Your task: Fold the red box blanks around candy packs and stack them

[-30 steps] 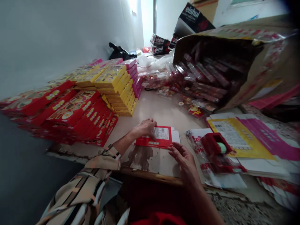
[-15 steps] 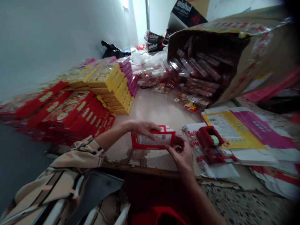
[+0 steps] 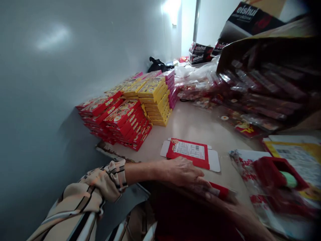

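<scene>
A red carton with a printed label lies on the table, white flaps spread at both ends. Just in front of it, at the table's front edge, my left hand reaches across with its fingers on a red packet, which seems to be in clear wrap. My right hand, smeared by motion, grips the same packet from the right, thumb on top. The hands cover much of the packet.
Stacks of red boxes and yellow boxes stand at the left along the wall. A red tape dispenser sits at right beside flat yellow cartons. Behind, wrapped packets spill from a large carton.
The red carton, between both hands before, now lies released on the table. Both hands have come down to the front edge and hold a red packet. The view has swung left.
</scene>
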Demonstrator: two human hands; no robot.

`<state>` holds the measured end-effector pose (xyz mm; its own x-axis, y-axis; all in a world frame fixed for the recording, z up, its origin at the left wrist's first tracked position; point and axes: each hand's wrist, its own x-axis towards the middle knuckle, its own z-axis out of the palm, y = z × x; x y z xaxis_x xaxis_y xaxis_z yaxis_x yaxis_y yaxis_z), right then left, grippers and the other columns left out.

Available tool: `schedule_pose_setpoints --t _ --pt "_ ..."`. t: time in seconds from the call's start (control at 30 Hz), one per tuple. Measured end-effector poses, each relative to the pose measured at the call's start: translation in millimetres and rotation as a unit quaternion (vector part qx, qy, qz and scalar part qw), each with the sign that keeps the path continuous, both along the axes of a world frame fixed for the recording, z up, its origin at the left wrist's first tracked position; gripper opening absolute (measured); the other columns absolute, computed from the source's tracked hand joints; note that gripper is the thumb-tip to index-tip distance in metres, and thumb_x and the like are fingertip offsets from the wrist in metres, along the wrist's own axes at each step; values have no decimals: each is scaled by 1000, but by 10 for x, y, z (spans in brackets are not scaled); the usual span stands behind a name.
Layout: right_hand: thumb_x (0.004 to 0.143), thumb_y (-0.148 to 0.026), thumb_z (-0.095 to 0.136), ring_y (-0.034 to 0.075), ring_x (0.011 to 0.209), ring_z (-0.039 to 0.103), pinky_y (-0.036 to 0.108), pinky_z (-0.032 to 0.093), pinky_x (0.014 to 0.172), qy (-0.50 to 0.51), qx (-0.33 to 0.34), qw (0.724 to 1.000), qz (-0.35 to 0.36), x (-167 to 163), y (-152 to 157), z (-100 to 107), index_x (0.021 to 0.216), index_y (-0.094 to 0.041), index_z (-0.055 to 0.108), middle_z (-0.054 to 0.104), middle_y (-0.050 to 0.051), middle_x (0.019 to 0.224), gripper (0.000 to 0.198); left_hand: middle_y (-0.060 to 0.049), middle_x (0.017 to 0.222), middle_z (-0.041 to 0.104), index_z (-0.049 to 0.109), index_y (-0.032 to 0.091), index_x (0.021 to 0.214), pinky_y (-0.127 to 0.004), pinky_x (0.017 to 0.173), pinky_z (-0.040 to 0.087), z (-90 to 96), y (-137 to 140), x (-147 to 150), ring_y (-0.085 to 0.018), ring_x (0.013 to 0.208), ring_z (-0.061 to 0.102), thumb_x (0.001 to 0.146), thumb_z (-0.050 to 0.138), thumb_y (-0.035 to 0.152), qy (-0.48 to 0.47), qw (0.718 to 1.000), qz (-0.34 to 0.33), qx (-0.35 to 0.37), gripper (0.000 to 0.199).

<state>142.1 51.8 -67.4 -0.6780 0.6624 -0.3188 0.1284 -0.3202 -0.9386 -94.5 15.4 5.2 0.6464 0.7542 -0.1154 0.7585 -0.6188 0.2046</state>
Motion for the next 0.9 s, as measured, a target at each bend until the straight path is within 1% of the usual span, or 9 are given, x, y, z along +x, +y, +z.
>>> schedule_pose_setpoints --t 0.07,0.13,0.27,0.33,0.4,0.5,0.6,0.73,0.9 --pt "62 -57 88 46 122 66 58 54 105 -17 0 1000 -15 -29 -47 -106 94 -33 85 80 10 114 40 -7 106 75 64 35 132 -32 61 44 -151 -63 9 -23 83 70 103 54 39 -12 1000 -1 9 31" --pt "59 -60 89 48 126 63 60 53 106 -24 -1 999 -24 -45 -85 -203 90 -34 84 80 10 114 41 -10 100 75 66 29 127 -33 62 45 -323 -38 8 -25 85 71 103 50 51 -40 998 52 -8 36" --pt "76 -62 79 43 129 63 58 48 112 -25 -12 997 -72 -124 -110 -268 109 -27 80 79 10 119 48 -7 98 77 74 25 109 -28 68 45 -533 249 -19 -22 89 70 100 53 59 -115 969 184 -117 41" --pt "84 -60 74 39 121 68 54 53 105 16 -37 995 -95 -191 -94 -257 121 -23 74 79 10 118 52 -4 86 76 77 23 95 -26 64 42 -518 413 -31 -18 77 66 101 52 56 -136 958 196 -161 42" --pt "81 -57 79 37 109 72 50 59 94 61 -35 987 -146 -249 -51 -243 121 -21 73 80 10 113 54 -3 71 70 77 17 84 -25 59 37 -439 527 -58 -15 65 58 102 48 58 -152 957 180 -172 53" --pt "71 -51 89 32 98 73 45 59 89 58 59 965 -249 -299 44 -177 109 -21 77 80 7 106 50 -2 74 69 77 14 89 -24 57 35 -268 567 -154 -14 65 55 99 49 64 -195 946 187 -179 58" --pt "73 -54 87 32 97 73 46 59 90 73 49 980 -177 -334 137 0 108 -22 79 81 6 102 49 -2 79 71 78 15 96 -23 57 36 -119 457 -233 -15 68 58 98 51 64 -205 930 234 -196 56" --pt "76 -58 83 33 117 69 52 49 110 98 -6 995 1 -344 198 249 113 -24 80 79 7 118 50 -7 91 77 75 20 114 -25 68 43 9 213 -198 -20 82 68 101 52 54 -111 969 196 -104 43" --pt "85 -59 76 30 116 68 51 48 111 64 78 994 -46 -318 56 274 106 -27 81 80 4 110 39 -8 99 78 70 21 116 -27 70 44 8 45 -165 -21 88 72 108 34 53 -93 986 141 10 49"
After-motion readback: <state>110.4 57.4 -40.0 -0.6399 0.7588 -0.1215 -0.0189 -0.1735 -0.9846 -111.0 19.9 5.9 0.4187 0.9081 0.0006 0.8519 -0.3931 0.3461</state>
